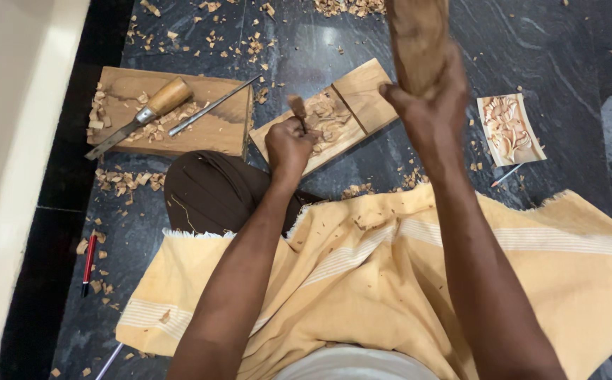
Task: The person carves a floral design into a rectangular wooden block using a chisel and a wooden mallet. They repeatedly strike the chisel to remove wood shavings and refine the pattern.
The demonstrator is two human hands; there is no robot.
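dark stone floor under us, yellow cloth over our lap. our left hand wraps its fingers around a chisel on the part-carved plank; right hand grips a raised mallet. much remains uncut.

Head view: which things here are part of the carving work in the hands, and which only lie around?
In use:
- left hand grips a chisel
- right hand lifts a wooden mallet
- carved plank

Lying about:
- wooden-handled chisel and metal rod on a board
- small carved panel
- red pen
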